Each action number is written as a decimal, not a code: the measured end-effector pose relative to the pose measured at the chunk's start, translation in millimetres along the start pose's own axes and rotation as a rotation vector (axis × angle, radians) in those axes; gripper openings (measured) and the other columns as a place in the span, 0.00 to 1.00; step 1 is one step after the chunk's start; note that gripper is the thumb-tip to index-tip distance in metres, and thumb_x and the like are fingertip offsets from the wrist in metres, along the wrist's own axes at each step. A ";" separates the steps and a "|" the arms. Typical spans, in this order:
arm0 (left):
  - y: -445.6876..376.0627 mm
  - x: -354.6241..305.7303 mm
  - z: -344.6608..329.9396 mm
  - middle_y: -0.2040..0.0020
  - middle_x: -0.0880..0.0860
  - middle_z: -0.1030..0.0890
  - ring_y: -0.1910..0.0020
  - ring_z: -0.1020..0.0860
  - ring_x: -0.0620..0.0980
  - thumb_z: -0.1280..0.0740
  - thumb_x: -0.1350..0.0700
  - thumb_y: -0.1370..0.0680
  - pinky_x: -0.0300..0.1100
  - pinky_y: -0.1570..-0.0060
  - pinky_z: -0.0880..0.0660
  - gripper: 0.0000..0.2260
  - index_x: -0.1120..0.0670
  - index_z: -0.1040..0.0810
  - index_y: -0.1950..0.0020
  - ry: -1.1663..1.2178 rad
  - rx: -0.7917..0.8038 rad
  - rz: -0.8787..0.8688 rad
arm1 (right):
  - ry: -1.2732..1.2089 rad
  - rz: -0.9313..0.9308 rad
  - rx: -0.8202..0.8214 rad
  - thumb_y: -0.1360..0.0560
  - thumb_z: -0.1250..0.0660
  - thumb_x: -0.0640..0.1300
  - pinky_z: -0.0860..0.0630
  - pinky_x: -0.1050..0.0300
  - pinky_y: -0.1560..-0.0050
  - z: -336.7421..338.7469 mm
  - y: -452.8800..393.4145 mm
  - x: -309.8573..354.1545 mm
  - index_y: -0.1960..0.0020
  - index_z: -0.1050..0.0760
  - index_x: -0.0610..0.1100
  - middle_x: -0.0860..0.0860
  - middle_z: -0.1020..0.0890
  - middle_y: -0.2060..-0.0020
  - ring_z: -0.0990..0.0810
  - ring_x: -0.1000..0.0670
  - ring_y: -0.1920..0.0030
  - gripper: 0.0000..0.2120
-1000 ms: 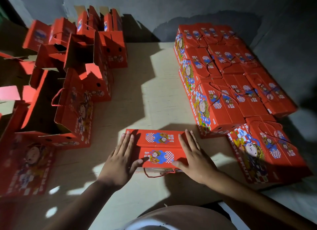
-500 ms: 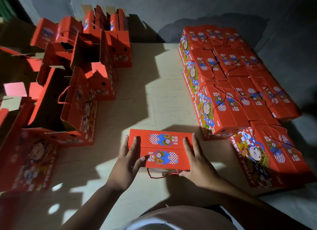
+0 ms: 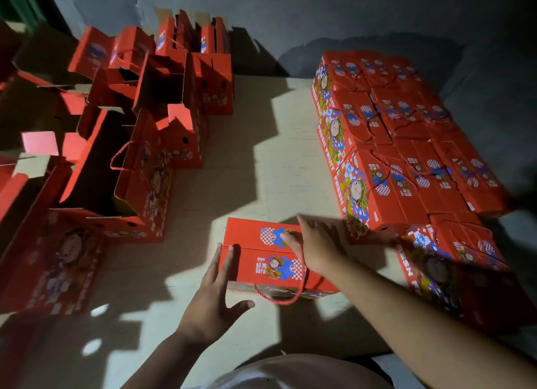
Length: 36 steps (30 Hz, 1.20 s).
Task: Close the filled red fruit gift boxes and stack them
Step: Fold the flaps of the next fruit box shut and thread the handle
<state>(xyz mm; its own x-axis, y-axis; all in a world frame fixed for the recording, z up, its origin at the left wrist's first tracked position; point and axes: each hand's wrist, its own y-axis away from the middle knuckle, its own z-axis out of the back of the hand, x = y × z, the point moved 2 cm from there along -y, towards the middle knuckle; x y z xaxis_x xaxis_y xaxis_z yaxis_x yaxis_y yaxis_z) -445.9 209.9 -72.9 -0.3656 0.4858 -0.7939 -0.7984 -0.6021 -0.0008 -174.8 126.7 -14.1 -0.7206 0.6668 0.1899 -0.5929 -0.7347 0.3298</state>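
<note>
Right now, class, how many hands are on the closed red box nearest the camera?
2. The left hand lies at the left end of the box, fingers straight; the right hand is on its top, toward the right, where the red cord reaches it.

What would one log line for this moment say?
closed red box on table | left hand flat at its left end | right hand on lid, rope handle over thumb | closed stack right
</note>
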 end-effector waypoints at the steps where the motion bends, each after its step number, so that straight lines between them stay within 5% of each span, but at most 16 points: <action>1: -0.6 0.4 -0.6 0.15 0.41 0.58 0.16 0.51 0.43 0.19 0.44 0.29 0.45 0.30 0.30 0.55 0.38 0.56 0.15 -0.028 -0.006 0.012 | 0.009 -0.035 0.078 0.20 0.46 0.72 0.35 0.43 0.26 7.6 -13.2 -0.2 0.20 0.35 0.48 0.44 0.25 0.26 0.28 0.41 0.26 0.38; 4: -0.9 0.3 -3.0 0.15 0.39 0.59 0.16 0.46 0.45 0.18 0.48 0.30 0.46 0.35 0.23 0.58 0.37 0.58 0.15 -0.079 -0.017 0.043 | -0.218 -0.079 0.227 0.22 0.31 0.66 0.24 0.53 0.39 20.7 -36.5 3.2 0.28 0.26 0.49 0.47 0.18 0.35 0.19 0.43 0.37 0.30; 8: -0.2 1.0 -4.5 0.15 0.38 0.58 0.16 0.48 0.45 0.19 0.49 0.28 0.47 0.38 0.20 0.56 0.37 0.58 0.15 -0.093 -0.037 0.034 | -0.544 -0.025 0.095 0.25 0.25 0.39 0.18 0.47 0.46 30.7 -39.1 20.1 0.34 0.22 0.51 0.51 0.13 0.54 0.15 0.51 0.53 0.20; 11: 1.4 0.5 -5.3 0.15 0.38 0.58 0.16 0.46 0.46 0.20 0.51 0.27 0.48 0.38 0.19 0.55 0.36 0.58 0.16 -0.083 -0.056 0.045 | -0.716 0.031 0.072 0.25 0.23 0.38 0.19 0.47 0.58 36.7 -23.8 35.2 0.40 0.22 0.51 0.44 0.14 0.57 0.17 0.47 0.62 0.18; 14: 1.8 -1.1 -5.6 0.15 0.37 0.56 0.16 0.47 0.43 0.21 0.51 0.26 0.50 0.37 0.20 0.54 0.36 0.57 0.16 -0.049 -0.066 0.042 | -0.792 0.083 0.200 0.25 0.24 0.38 0.26 0.58 0.69 49.4 1.2 42.6 0.40 0.22 0.51 0.38 0.16 0.53 0.22 0.50 0.71 0.17; 18: -0.7 -6.3 -6.1 0.15 0.37 0.52 0.17 0.46 0.42 0.24 0.47 0.24 0.50 0.31 0.24 0.49 0.37 0.55 0.15 -0.011 -0.099 0.049 | -0.797 0.096 0.285 0.28 0.28 0.38 0.24 0.55 0.65 85.4 35.8 48.9 0.43 0.18 0.56 0.40 0.13 0.51 0.19 0.47 0.64 0.18; 21: -7.6 -11.4 -3.9 0.15 0.39 0.48 0.17 0.43 0.44 0.26 0.46 0.22 0.53 0.27 0.28 0.46 0.38 0.54 0.15 0.018 -0.111 0.061 | -0.807 0.068 0.233 0.28 0.32 0.39 0.19 0.43 0.55 102.7 51.2 55.1 0.47 0.15 0.56 0.40 0.12 0.52 0.14 0.33 0.52 0.15; 23: -16.3 -15.7 -2.0 0.15 0.40 0.46 0.17 0.41 0.44 0.26 0.49 0.22 0.54 0.27 0.28 0.45 0.38 0.53 0.15 0.026 -0.104 0.054 | -0.838 0.051 0.184 0.27 0.33 0.38 0.22 0.45 0.56 108.1 56.9 55.0 0.48 0.15 0.54 0.37 0.13 0.53 0.15 0.31 0.51 0.15; 27: -27.9 -19.6 -0.9 0.16 0.44 0.42 0.17 0.41 0.46 0.25 0.55 0.21 0.58 0.29 0.26 0.45 0.41 0.50 0.14 0.020 -0.111 0.071 | -0.808 0.065 0.126 0.26 0.33 0.38 0.31 0.54 0.60 113.0 66.7 49.9 0.47 0.15 0.54 0.37 0.13 0.51 0.23 0.45 0.62 0.16; 33: -40.2 -28.7 -12.7 0.20 0.39 0.35 0.22 0.34 0.42 0.23 0.56 0.23 0.60 0.40 0.19 0.44 0.40 0.46 0.15 0.109 -0.092 0.030 | -0.836 -0.005 0.003 0.30 0.31 0.45 0.18 0.49 0.59 115.9 78.0 20.3 0.49 0.14 0.58 0.53 0.12 0.54 0.13 0.45 0.58 0.14; 36: -48.9 -41.1 -25.4 0.21 0.33 0.35 0.23 0.34 0.40 0.22 0.53 0.24 0.60 0.42 0.18 0.44 0.38 0.45 0.16 0.127 -0.045 0.023 | -0.910 -0.025 -0.038 0.28 0.31 0.41 0.18 0.54 0.57 112.3 85.3 0.1 0.51 0.14 0.57 0.59 0.15 0.56 0.15 0.55 0.56 0.14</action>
<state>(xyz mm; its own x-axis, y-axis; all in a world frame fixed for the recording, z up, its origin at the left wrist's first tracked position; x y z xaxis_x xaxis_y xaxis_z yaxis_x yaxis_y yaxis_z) -379.7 203.3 -55.6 -0.3179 0.3893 -0.8645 -0.7671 -0.6415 -0.0067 -185.1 78.1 117.9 -0.1552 0.5118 0.8450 -0.6273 -0.7118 0.3159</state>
